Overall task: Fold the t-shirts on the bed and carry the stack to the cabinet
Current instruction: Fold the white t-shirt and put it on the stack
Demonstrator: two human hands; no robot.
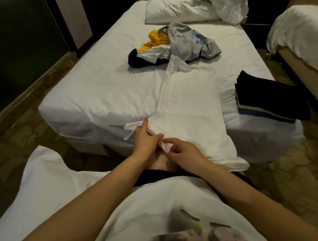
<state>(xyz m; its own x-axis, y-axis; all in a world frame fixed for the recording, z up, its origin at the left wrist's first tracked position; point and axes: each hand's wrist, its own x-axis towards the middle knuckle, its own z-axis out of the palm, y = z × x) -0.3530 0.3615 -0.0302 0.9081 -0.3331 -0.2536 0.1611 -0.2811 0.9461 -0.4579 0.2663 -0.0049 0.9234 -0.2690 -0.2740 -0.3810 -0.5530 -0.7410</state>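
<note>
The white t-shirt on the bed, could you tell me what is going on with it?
A person is pinching the near edge of the white t-shirt with the left hand and right hand; it lies spread on the bed. A folded stack sits at the bed's right corner, and a heap of unfolded clothes waits farther up.

A white-sheeted bed is filling the centre — a second bed is showing at the right edge. Dim patterned carpet is lying around them, a dark panel standing upper left.
</note>
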